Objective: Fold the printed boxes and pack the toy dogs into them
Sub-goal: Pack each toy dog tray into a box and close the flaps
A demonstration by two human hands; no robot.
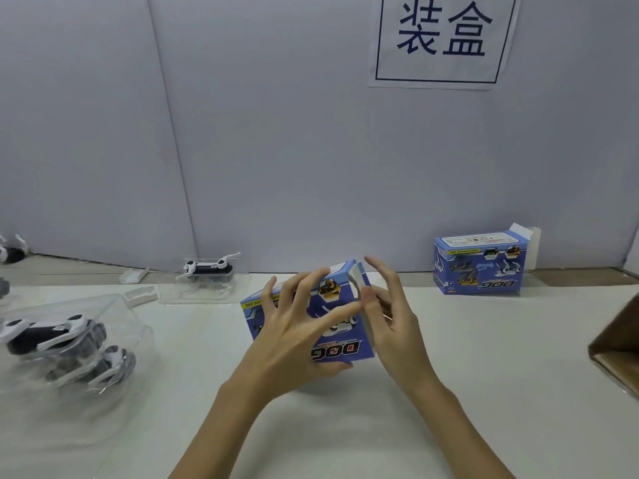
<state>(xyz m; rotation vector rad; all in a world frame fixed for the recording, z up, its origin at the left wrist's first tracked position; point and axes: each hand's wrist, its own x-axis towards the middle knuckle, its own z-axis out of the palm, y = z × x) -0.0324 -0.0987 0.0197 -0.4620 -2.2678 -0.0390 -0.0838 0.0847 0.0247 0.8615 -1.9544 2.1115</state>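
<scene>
Now my left hand (294,326) grips the box (340,326) across its printed face, thumb under the bottom edge, holding it tilted just above the table (449,375). My right hand (390,316) is at the box's right end, fingers (378,271) loosely spread, pressing the end flap (361,288) rather than gripping it. I judge the flap should be creased square and tucked without crushing the side. A dog (48,331) waits at left in its clear tray.
</scene>
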